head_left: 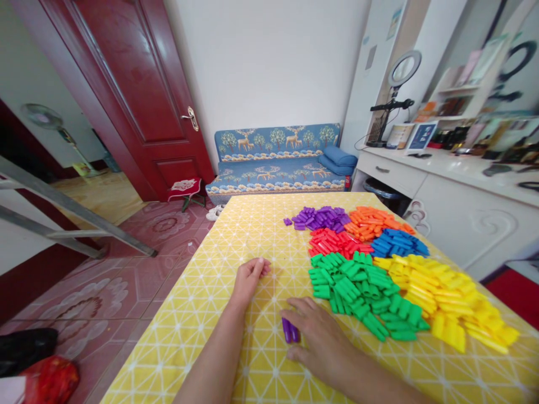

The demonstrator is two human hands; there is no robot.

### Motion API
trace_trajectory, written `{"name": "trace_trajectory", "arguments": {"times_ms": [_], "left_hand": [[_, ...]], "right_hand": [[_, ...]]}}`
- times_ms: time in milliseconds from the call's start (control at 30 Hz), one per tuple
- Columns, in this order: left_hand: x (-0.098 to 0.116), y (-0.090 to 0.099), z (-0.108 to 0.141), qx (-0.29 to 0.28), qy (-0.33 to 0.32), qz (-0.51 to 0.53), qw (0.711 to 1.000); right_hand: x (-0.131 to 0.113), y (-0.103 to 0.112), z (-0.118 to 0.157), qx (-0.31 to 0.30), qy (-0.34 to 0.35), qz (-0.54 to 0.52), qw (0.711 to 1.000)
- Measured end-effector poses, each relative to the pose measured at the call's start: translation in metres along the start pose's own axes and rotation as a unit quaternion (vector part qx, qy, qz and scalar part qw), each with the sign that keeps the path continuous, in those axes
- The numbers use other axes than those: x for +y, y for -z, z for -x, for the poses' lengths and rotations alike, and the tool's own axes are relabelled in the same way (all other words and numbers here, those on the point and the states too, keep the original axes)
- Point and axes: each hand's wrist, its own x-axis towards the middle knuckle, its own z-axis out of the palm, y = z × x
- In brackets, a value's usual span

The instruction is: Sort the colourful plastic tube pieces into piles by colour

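On the yellow patterned tablecloth (pixel 197 314), my left hand (pixel 250 278) rests with its fingers curled in and the thumb against them; nothing shows in it. My right hand (pixel 314 331) is spread low over the cloth, thumb apart from the fingers. Beside its index finger and thumb lies a purple plastic tube piece (pixel 290 332), looking like two short tubes side by side. The index finger partly covers its far end. Closest to the right hand is a heap of green tube pieces (pixel 357 283).
More heaps lie behind and to the right: red pieces (pixel 337 242), purple pieces (pixel 322 217), orange pieces (pixel 370 221), blue pieces (pixel 398 244) and yellow pieces (pixel 446 292). Beyond the table are a blue sofa (pixel 273 168), a red door (pixel 130 84) and a white dresser (pixel 475 207).
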Motion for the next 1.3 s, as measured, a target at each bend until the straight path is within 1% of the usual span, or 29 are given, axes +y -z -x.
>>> {"name": "trace_trajectory", "arguments": {"times_ms": [67,167,233,333,433,533,633,733,800,867,1000,1067,1167,1300], "left_hand": [[0.001,0.000,0.001,-0.002,0.002,0.001,1.000],[0.001,0.000,0.001,-0.003,0.000,0.002,1.000],[0.000,0.000,0.002,-0.004,-0.004,0.002,1.000],[-0.001,0.000,0.002,-0.005,-0.009,0.004,1.000],[-0.003,0.001,0.001,-0.004,-0.014,0.003,1.000],[-0.004,0.001,0.000,-0.005,-0.016,0.000,1.000],[-0.004,0.001,-0.001,-0.006,-0.011,0.002,1.000],[-0.003,0.000,-0.002,-0.005,-0.008,0.002,1.000],[-0.004,0.000,-0.002,-0.004,-0.008,0.001,1.000],[-0.004,0.000,-0.002,-0.003,-0.009,0.000,1.000],[-0.005,0.001,-0.002,-0.007,-0.014,-0.001,1.000],[-0.005,0.001,-0.002,-0.008,-0.013,0.000,1.000],[-0.004,0.001,-0.002,-0.007,-0.010,0.001,1.000],[-0.003,0.000,-0.002,-0.004,-0.003,-0.001,1.000]], "right_hand": [[-0.001,-0.005,0.005,0.002,-0.015,-0.007,1.000],[-0.005,-0.010,0.003,0.000,-0.028,-0.004,1.000],[-0.008,-0.008,-0.002,-0.008,-0.019,0.022,1.000],[-0.009,0.001,-0.018,-0.029,-0.007,0.072,0.997],[0.000,0.016,-0.045,-0.042,-0.023,0.069,0.996],[0.017,0.032,-0.083,-0.001,-0.035,0.049,0.998],[0.035,0.043,-0.121,0.033,-0.042,0.059,0.997],[0.044,0.047,-0.145,0.055,-0.070,0.079,0.993],[0.044,0.044,-0.148,0.080,-0.089,0.096,0.988],[0.037,0.039,-0.143,0.087,-0.084,0.122,0.985],[0.019,0.023,-0.126,0.034,-0.045,0.170,0.984],[0.017,0.018,-0.126,0.027,-0.052,0.173,0.983],[0.027,0.019,-0.141,0.038,-0.086,0.175,0.980],[0.049,0.030,-0.168,0.051,-0.150,0.171,0.972]]}}
